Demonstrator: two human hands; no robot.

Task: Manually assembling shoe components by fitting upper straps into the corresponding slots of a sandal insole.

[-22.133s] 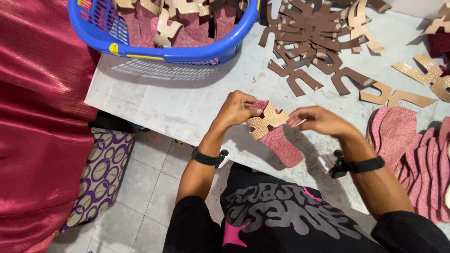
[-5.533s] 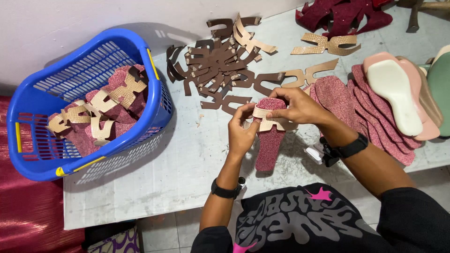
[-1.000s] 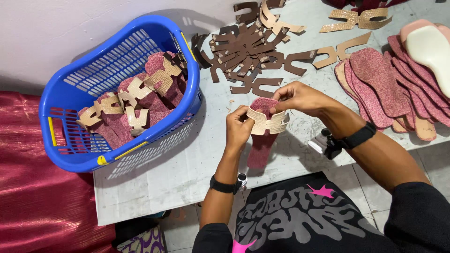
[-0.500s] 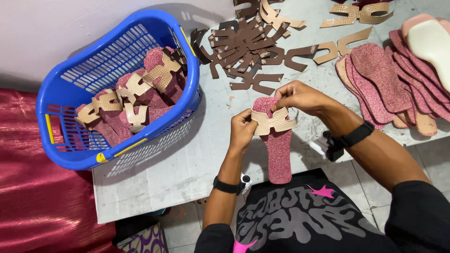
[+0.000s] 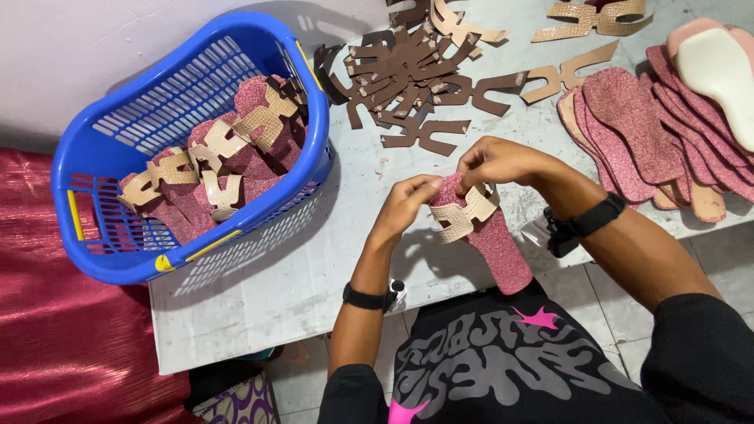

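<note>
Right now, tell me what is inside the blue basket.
The blue basket holds pink soles with tan straps fitted on them, heaped together. The pieces underneath the heap, and most of the basket's floor, are covered.

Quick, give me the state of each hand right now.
Left hand: closed, pinching the tan strap piece on the pink insole.
Right hand: closed on the same strap piece at the insole's top.

On the table (image 5: 314, 259) we see a basket (image 5: 86, 243) of strapped insoles (image 5: 236, 149) at left, loose straps (image 5: 416, 71) behind our hands, and a stack of insoles (image 5: 628, 126) at right.
</note>
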